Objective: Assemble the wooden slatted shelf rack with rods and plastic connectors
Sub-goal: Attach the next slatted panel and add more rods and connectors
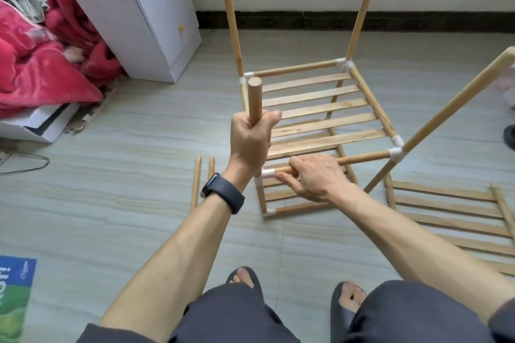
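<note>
The part-built rack (323, 117) stands on the floor with a slatted wooden shelf held by white plastic connectors (395, 152) at its corners. Three upright rods rise from the far-left, far-right and near-right corners. My left hand (252, 139) grips a fourth upright rod (255, 99) at the near-left corner, its top end poking above my fist. My right hand (313, 177) holds the front horizontal rod (362, 159) right beside the near-left connector (267, 173). A lower slatted shelf shows beneath.
A loose slatted shelf panel (451, 217) lies on the floor at right. Two spare rods (196, 182) lie left of the rack. A white drawer cabinet (133, 14) and red bedding (36, 64) fill the upper left. My sandalled feet (348, 298) are below.
</note>
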`<act>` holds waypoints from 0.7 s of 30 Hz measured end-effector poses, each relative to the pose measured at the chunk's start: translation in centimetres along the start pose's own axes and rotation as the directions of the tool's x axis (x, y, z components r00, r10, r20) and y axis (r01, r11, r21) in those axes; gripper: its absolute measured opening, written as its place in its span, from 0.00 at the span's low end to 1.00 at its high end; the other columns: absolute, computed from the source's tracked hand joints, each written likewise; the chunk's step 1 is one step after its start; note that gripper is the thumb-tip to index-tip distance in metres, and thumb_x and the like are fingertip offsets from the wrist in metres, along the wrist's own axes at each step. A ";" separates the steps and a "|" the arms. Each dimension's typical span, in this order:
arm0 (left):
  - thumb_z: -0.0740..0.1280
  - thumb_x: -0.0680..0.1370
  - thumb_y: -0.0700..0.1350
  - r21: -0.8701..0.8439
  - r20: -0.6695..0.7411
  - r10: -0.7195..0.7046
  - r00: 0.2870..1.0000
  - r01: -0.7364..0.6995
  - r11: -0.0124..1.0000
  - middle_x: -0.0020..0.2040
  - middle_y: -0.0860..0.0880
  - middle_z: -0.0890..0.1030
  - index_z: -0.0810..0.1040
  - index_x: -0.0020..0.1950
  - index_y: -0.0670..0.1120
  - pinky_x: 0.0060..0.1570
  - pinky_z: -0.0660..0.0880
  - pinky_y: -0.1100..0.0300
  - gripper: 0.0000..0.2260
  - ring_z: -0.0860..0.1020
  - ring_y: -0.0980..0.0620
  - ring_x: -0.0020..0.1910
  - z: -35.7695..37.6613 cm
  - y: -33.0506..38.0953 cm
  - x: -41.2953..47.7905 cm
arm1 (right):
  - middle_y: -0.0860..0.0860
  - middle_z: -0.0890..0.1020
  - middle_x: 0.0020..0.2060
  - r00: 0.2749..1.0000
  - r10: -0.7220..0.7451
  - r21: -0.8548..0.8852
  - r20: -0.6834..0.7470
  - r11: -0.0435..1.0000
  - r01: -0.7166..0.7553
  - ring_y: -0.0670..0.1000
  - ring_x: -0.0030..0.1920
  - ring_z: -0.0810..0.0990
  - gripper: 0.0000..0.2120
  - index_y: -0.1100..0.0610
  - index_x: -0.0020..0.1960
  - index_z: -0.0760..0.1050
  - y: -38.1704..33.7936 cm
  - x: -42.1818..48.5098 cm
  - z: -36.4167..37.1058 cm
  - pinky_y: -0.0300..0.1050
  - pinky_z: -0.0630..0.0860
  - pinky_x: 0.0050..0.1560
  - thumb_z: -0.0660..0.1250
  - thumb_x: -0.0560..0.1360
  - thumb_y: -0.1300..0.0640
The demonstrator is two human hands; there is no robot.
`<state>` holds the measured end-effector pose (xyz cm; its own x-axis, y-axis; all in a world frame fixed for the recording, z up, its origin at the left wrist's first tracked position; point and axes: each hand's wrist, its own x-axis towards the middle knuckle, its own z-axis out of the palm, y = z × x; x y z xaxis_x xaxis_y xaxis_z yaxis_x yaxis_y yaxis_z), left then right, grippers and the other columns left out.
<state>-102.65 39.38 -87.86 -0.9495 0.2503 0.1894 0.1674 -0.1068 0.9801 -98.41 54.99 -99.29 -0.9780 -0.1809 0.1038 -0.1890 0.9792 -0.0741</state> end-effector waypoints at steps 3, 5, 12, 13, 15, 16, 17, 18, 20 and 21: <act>0.66 0.75 0.44 0.022 -0.023 -0.019 1.000 0.019 1.000 0.22 0.50 0.63 0.64 0.27 0.30 0.26 0.57 0.49 0.24 0.60 0.52 0.22 0.1 0.3 -0.2 | 0.49 0.81 0.49 0.998 0.048 0.006 0.043 0.999 -0.048 0.54 0.50 0.78 0.26 0.46 0.48 0.68 0.4 -0.7 -0.9 0.52 0.70 0.50 0.45 0.77 0.25; 0.66 0.75 0.47 0.052 -0.033 -0.045 0.998 0.047 0.998 0.23 0.49 0.63 0.66 0.28 0.31 0.27 0.57 0.51 0.24 0.61 0.51 0.24 0.0 0.5 0.0 | 0.48 0.80 0.54 0.985 0.164 -0.035 0.045 0.986 -0.163 0.53 0.56 0.76 0.33 0.45 0.53 0.72 2.0 -1.9 -1.4 0.55 0.67 0.58 0.41 0.75 0.23; 0.66 0.74 0.54 0.130 -0.174 -0.090 0.981 0.114 0.985 0.23 0.51 0.65 0.68 0.28 0.47 0.27 0.63 0.56 0.18 0.64 0.49 0.25 -1.2 -0.1 0.4 | 0.49 0.81 0.56 0.942 0.302 -0.030 0.144 0.953 -0.301 0.55 0.58 0.77 0.32 0.44 0.56 0.72 3.3 -3.5 -2.3 0.57 0.68 0.61 0.40 0.76 0.25; 0.66 0.73 0.55 0.154 -0.211 -0.104 0.972 0.138 0.978 0.23 0.51 0.66 0.68 0.26 0.49 0.28 0.64 0.56 0.19 0.65 0.49 0.25 -1.7 -0.5 0.4 | 0.48 0.81 0.54 0.947 0.291 -0.008 0.132 0.956 -0.293 0.54 0.56 0.77 0.31 0.44 0.54 0.72 2.6 -3.4 -2.1 0.57 0.69 0.59 0.41 0.77 0.26; 0.66 0.73 0.56 0.200 -0.246 -0.154 0.957 0.205 0.958 0.23 0.51 0.67 0.67 0.25 0.50 0.30 0.66 0.54 0.19 0.67 0.50 0.25 -2.8 -1.6 0.3 | 0.46 0.82 0.48 0.961 0.263 0.042 0.081 0.963 -0.267 0.53 0.50 0.78 0.29 0.43 0.49 0.70 1.7 -3.6 -1.5 0.54 0.70 0.54 0.40 0.75 0.25; 0.66 0.72 0.56 0.208 -0.247 -0.184 0.951 0.237 0.949 0.23 0.51 0.66 0.66 0.25 0.50 0.31 0.65 0.53 0.19 0.66 0.50 0.25 -3.3 -2.3 0.1 | 0.45 0.81 0.43 0.965 0.255 0.062 0.056 0.964 -0.258 0.52 0.46 0.77 0.28 0.43 0.46 0.68 1.4 -3.6 -1.4 0.53 0.71 0.50 0.40 0.75 0.24; 0.66 0.72 0.56 0.206 -0.245 -0.209 0.947 0.262 0.943 0.23 0.51 0.65 0.65 0.24 0.50 0.32 0.64 0.53 0.19 0.65 0.50 0.25 -3.7 -3.0 -0.1 | 0.44 0.79 0.38 0.966 0.255 0.075 0.040 0.964 -0.257 0.51 0.42 0.76 0.29 0.44 0.43 0.67 1.4 -3.7 -1.3 0.50 0.71 0.44 0.40 0.74 0.23; 0.66 0.71 0.55 0.201 -0.248 -0.225 0.942 0.278 0.939 0.23 0.50 0.65 0.64 0.23 0.51 0.33 0.62 0.53 0.19 0.64 0.50 0.25 -3.8 -3.6 -0.3 | 0.43 0.76 0.35 0.965 0.261 0.081 0.030 0.962 -0.262 0.50 0.38 0.75 0.30 0.45 0.41 0.66 1.4 -3.6 -1.2 0.49 0.70 0.40 0.40 0.73 0.22; 0.66 0.70 0.53 0.198 -0.277 -0.225 0.934 0.285 0.938 0.23 0.50 0.64 0.64 0.23 0.50 0.33 0.61 0.53 0.19 0.63 0.49 0.26 -3.6 -4.3 -0.3 | 0.43 0.75 0.32 0.957 0.289 0.071 0.006 0.955 -0.289 0.49 0.35 0.75 0.32 0.47 0.37 0.67 1.5 -3.5 -1.2 0.46 0.70 0.35 0.41 0.72 0.21; 0.66 0.70 0.53 0.200 -0.297 -0.212 0.931 0.277 0.940 0.23 0.50 0.63 0.64 0.23 0.48 0.32 0.61 0.54 0.19 0.63 0.49 0.27 -3.4 -4.5 -0.1 | 0.43 0.75 0.31 0.952 0.305 0.057 -0.017 0.951 -0.304 0.48 0.33 0.76 0.34 0.47 0.36 0.67 1.5 -3.4 -1.1 0.44 0.71 0.34 0.41 0.72 0.20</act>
<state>-104.20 36.55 -92.51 -0.9984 -0.0297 -0.0488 -0.0530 0.1617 0.9854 -95.23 57.15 -98.69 -0.9874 0.1284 0.0930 0.1126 0.9809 -0.1588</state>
